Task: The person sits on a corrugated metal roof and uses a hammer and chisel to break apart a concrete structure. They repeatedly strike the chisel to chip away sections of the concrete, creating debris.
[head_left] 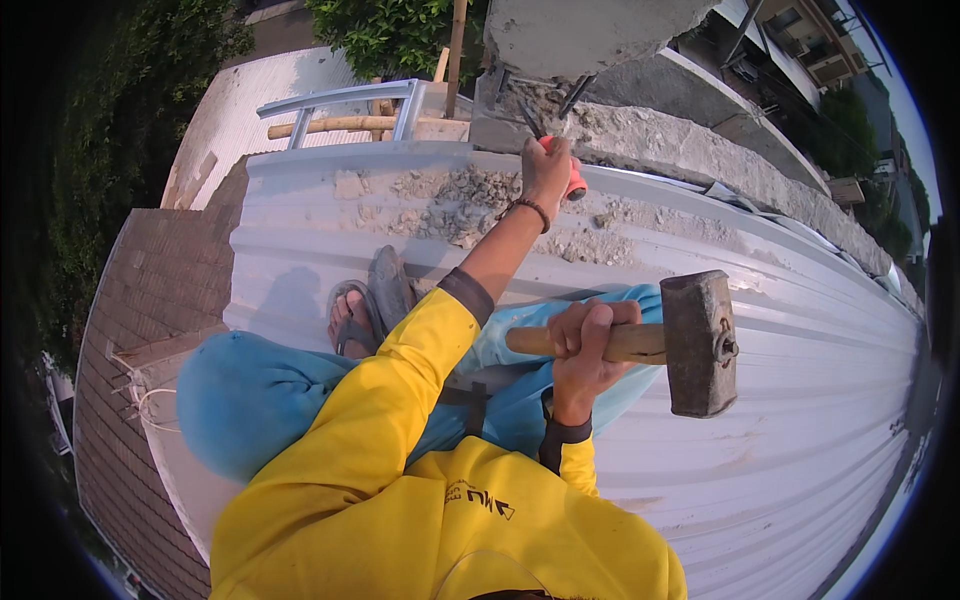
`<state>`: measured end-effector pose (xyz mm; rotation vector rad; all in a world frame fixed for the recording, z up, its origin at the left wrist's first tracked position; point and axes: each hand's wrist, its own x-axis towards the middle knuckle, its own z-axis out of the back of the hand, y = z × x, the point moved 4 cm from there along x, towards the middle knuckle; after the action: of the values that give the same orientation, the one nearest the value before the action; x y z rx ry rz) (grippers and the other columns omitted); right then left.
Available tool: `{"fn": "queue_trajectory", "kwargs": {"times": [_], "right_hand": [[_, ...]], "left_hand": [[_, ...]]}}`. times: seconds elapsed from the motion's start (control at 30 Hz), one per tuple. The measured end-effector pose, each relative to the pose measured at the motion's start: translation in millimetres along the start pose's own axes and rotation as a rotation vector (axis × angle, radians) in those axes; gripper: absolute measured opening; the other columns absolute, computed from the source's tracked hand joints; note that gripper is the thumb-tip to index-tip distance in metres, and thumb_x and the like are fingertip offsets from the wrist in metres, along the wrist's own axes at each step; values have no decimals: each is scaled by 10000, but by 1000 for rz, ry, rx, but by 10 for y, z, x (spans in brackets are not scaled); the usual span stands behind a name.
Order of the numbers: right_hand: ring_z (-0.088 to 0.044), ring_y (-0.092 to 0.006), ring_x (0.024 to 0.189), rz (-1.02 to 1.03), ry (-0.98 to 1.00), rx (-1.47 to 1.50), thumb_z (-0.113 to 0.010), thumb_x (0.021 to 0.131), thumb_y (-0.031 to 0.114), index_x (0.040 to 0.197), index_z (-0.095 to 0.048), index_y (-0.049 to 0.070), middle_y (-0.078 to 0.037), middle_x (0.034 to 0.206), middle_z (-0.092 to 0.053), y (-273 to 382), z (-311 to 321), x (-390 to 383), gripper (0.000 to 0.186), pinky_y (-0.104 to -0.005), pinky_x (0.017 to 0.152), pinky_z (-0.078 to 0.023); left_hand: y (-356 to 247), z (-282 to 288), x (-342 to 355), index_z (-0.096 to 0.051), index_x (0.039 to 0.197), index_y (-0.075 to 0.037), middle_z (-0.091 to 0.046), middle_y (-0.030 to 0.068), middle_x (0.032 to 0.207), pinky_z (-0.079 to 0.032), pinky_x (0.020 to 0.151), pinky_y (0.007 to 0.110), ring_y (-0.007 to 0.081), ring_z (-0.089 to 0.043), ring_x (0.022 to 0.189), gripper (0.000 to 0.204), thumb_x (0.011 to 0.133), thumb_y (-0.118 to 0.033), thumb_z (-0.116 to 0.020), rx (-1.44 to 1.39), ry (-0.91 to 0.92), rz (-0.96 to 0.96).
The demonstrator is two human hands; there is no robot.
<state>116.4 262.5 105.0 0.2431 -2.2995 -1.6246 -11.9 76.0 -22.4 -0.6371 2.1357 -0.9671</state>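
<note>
My left hand (546,172) is closed around a chisel (576,182) with an orange-red grip. Its dark metal end points up at the broken base of a concrete column (590,40), among exposed rebar (574,96) and crumbled concrete; whether the tip touches is too small to tell. In my right hand (588,345) is a sledgehammer (700,345), gripped by its short wooden handle. The heavy, worn steel head is to the right of that hand, above my bent knee and apart from the chisel.
I sit on a pale corrugated metal roof (760,470) strewn with concrete rubble (470,200). A concrete ledge (700,160) runs along the far right. Metal framing (340,97) and a bamboo pole (335,125) are at far left. A brown tiled roof (150,300) lies left.
</note>
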Motion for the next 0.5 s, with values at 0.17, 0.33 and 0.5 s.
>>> {"fn": "queue_trajectory", "kwargs": {"times": [0.17,0.33,0.5], "right_hand": [[-334,-54,460,2,-7,-85,-534,978,49,817,-394,77,-2,581,-396,-27,200,-145,215,-232,428,-333],[-357,-66,462,6,-25,-95,-528,964,25,793,-409,56,-12,598,-419,-103,301,-254,210,-241,417,-328],[-372,-77,467,-21,12,-222,-549,948,7,783,-422,49,-15,618,-439,-182,333,-261,212,-248,422,-339]], "left_hand": [[-223,-74,347,-547,923,-10,-592,100,699,-515,451,297,170,-597,538,208,891,-214,-577,332,142,9],[-421,306,251,-557,951,-36,-594,98,764,-550,527,332,200,-618,593,195,910,-221,-605,258,456,207],[-131,128,63,-520,924,-53,-581,103,817,-565,578,378,205,-589,654,167,912,-195,-606,-95,173,76]]}}
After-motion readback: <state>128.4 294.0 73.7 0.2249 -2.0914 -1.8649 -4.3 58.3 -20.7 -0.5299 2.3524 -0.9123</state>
